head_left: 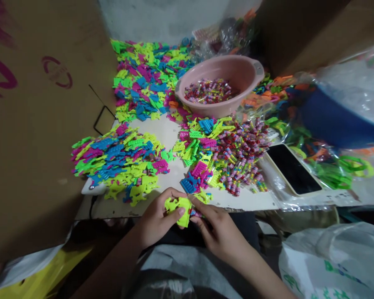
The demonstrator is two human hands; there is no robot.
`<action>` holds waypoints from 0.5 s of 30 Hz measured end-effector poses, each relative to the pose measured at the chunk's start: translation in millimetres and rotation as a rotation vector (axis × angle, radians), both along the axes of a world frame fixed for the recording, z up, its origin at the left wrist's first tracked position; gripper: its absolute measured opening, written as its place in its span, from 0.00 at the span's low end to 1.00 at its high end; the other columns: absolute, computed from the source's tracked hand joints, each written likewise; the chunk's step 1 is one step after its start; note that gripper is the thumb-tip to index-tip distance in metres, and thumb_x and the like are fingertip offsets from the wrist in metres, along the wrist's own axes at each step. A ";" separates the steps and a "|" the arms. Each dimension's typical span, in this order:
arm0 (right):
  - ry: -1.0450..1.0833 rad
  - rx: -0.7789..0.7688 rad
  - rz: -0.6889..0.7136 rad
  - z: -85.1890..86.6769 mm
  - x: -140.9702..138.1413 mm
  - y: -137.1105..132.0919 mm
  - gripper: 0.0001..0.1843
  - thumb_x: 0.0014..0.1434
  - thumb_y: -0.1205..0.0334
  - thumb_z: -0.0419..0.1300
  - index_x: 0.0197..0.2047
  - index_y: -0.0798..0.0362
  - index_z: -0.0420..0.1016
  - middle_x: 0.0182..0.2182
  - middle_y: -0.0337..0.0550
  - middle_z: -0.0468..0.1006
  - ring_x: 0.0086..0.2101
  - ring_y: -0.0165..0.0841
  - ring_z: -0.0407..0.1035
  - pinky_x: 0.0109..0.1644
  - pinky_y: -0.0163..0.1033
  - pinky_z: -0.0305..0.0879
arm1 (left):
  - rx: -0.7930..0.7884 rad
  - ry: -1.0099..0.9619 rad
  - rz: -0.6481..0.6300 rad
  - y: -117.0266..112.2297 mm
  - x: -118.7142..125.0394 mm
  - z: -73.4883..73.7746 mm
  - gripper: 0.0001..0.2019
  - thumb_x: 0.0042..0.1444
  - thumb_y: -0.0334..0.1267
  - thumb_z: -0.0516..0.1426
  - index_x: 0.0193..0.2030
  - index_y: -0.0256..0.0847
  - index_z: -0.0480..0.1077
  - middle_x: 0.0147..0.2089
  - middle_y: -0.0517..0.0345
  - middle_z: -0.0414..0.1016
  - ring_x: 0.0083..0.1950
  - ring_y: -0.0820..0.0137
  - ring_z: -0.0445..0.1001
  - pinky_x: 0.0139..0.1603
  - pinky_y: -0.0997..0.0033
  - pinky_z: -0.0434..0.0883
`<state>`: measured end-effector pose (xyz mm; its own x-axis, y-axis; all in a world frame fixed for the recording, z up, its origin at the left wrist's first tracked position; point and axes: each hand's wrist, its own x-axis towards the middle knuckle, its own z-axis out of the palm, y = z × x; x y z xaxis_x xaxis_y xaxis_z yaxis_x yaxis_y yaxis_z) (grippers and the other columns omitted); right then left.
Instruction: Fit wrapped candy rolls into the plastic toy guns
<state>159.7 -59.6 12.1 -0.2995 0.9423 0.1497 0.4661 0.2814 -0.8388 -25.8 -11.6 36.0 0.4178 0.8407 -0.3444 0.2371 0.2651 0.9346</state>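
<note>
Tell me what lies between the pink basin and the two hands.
In the head view, between the pink basin and the hands lies a heap of colourful plastic pieces on the white table.

Light fell brightest on the desk (168, 133), around the pink bowl (224, 79). Below the bowl, near the picture's bottom, it was dark and shadowy. The edges looked bent, and things right of the bowl were blurry.

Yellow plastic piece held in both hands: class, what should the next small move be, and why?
Probably press the small candy roll under the right hand into the yellow piece. The left hand already pinches that piece steady at the table edge, and the right fingertips meet it with something striped between them. Whether it is already seated cannot be told.
</note>
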 end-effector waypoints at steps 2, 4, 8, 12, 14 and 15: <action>-0.002 -0.008 -0.027 1.0 -0.3 -1.0 0.21 0.69 0.60 0.51 0.62 0.54 0.62 0.42 0.50 0.81 0.40 0.38 0.77 0.44 0.40 0.72 | 0.004 0.026 -0.010 2.2 -2.3 2.2 0.15 0.54 0.45 0.59 0.45 0.41 0.66 0.33 0.61 0.73 0.31 0.70 0.73 0.32 0.72 0.73; -0.086 0.035 -0.083 2.8 -3.0 -2.2 0.20 0.68 0.56 0.53 0.59 0.55 0.62 0.42 0.51 0.80 0.42 0.40 0.76 0.44 0.43 0.72 | 0.049 0.067 0.014 3.4 -4.2 3.0 0.14 0.55 0.44 0.58 0.45 0.41 0.67 0.36 0.59 0.74 0.33 0.69 0.74 0.33 0.72 0.72; -0.415 0.204 -0.093 5.4 -12.4 -3.6 0.18 0.64 0.51 0.58 0.49 0.57 0.68 0.38 0.53 0.78 0.36 0.46 0.73 0.38 0.50 0.70 | 0.211 0.167 0.044 1.3 -4.6 0.4 0.12 0.55 0.42 0.58 0.45 0.41 0.69 0.43 0.56 0.74 0.43 0.66 0.73 0.43 0.70 0.70; -0.443 0.229 -0.024 1.6 -15.5 -8.3 0.10 0.63 0.59 0.58 0.43 0.58 0.68 0.35 0.51 0.75 0.34 0.43 0.70 0.37 0.47 0.69 | 0.204 0.162 0.009 -4.3 -1.0 -2.6 0.11 0.56 0.41 0.57 0.44 0.41 0.69 0.42 0.55 0.74 0.44 0.65 0.72 0.46 0.69 0.69; -0.423 0.215 -0.019 -1.9 -14.6 -13.9 0.07 0.63 0.62 0.58 0.42 0.57 0.67 0.35 0.51 0.75 0.34 0.43 0.69 0.37 0.47 0.69 | 0.144 0.133 -0.002 -7.3 0.9 -4.9 0.11 0.56 0.41 0.57 0.44 0.40 0.68 0.41 0.55 0.74 0.42 0.65 0.72 0.44 0.69 0.69; -0.421 0.209 -0.024 -3.9 -14.6 -17.0 0.06 0.63 0.63 0.57 0.41 0.57 0.67 0.35 0.51 0.75 0.34 0.43 0.69 0.38 0.47 0.69 | 0.119 0.120 0.000 -8.8 1.8 -6.7 0.12 0.56 0.42 0.57 0.44 0.40 0.67 0.41 0.55 0.74 0.41 0.66 0.72 0.43 0.69 0.70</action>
